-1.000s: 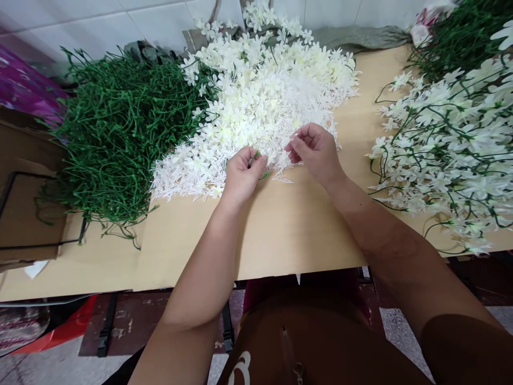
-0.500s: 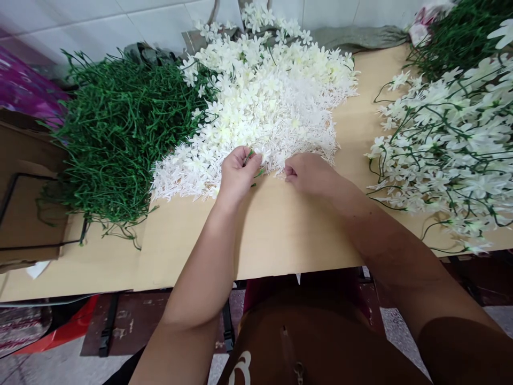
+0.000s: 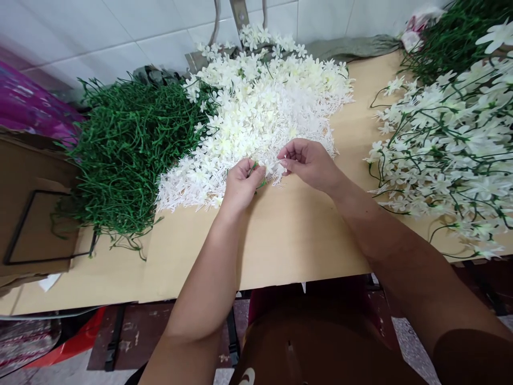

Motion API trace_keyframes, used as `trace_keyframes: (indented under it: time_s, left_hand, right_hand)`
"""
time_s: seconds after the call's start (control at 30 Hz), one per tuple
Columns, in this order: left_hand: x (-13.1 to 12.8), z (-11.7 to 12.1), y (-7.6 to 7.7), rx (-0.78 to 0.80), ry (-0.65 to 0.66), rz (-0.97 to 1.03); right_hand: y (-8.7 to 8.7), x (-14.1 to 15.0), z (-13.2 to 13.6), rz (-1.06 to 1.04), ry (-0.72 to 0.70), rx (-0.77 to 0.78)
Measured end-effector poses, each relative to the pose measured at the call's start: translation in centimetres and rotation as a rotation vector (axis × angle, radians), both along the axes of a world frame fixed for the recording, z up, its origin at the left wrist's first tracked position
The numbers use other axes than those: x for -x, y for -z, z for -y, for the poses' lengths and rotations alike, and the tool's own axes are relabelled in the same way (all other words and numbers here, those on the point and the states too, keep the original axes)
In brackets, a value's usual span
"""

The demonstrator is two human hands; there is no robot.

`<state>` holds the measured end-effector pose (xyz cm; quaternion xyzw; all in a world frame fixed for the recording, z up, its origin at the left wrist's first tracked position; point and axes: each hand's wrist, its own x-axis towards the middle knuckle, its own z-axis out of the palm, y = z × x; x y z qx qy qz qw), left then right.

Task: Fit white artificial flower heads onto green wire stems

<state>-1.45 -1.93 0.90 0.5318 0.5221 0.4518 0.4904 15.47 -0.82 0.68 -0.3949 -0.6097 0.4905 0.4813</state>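
Note:
Between the thumb and fingers of my left hand (image 3: pixel 243 184) is a green artificial flower stem (image 3: pixel 262 184), mostly covered by the fingers. To its right, my right hand (image 3: pixel 306 163) pinches a small white piece (image 3: pixel 284 164) that looks like an artificial flower part; its exact shape is too small to make out. Both hands are at the front edge of a heap of white artificial flowers (image 3: pixel 240 128) with thin white stalks. Left of this heap lies a thick pile of green plastic stems (image 3: pixel 132 144).
Finished-looking white flowers on green stems (image 3: pixel 452 149) are heaped at the right, with more green stems (image 3: pixel 476 37) behind. A cardboard box (image 3: pixel 40 208) and black wire frame (image 3: pixel 24 227) stand at the left. Cardboard (image 3: pixel 288 240) covers the table, against a tiled wall (image 3: pixel 160 32).
My right hand has lifted from the front edge of the white heap, turned, and now pinches a small white piece near my left hand. The left hand keeps its green stem.

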Motion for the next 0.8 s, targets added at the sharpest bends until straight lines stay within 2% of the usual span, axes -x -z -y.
trace_keyframes:
  time_s: [0.13, 0.27, 0.53, 0.8]
  left_hand:
    - [0.0, 0.1, -0.2, 0.034, 0.035, 0.027]
    - [-0.2, 0.3, -0.3, 0.069, 0.072, 0.045]
    - [-0.3, 0.4, -0.5, 0.082, 0.090, 0.097]
    - [-0.5, 0.5, -0.7, 0.105, 0.100, 0.122]
  right_hand:
    - [0.2, 0.5, 0.2, -0.088, 0.113, -0.116]
    - [0.3, 1.2, 0.7, -0.066, 0.195, -0.180]
    - [1.2, 1.6, 0.9, 0.084, 0.223, -0.321]
    - [2.2, 2.0, 0.6, 0.041, 0.200, -0.280]
